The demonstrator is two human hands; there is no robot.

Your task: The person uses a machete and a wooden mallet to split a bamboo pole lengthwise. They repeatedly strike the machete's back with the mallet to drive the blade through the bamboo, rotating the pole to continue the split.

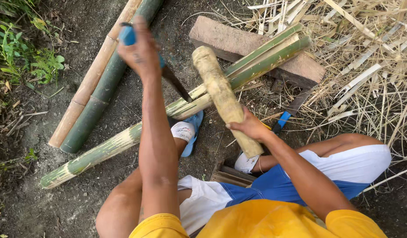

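From the head camera, looking down, a person sits on the dirt ground [80, 207] with knees bent. The left arm reaches straight out, and the left hand [141, 53] is closed tight around the blue handle of a knife [174, 83]. Its dark blade points down and touches the split end of a long green bamboo pole [124, 141]. The right arm is bent, and the right hand [249, 127] is wrapped around a thick wooden club [221, 94]. The club is held tilted up, just beside the blade and over the pole. The pole lies slanted, with its far split end resting on a brick [230, 42]. Two more bamboo poles [95, 94] lie side by side on the left. Dry bamboo strips [370, 66] are piled on the right.
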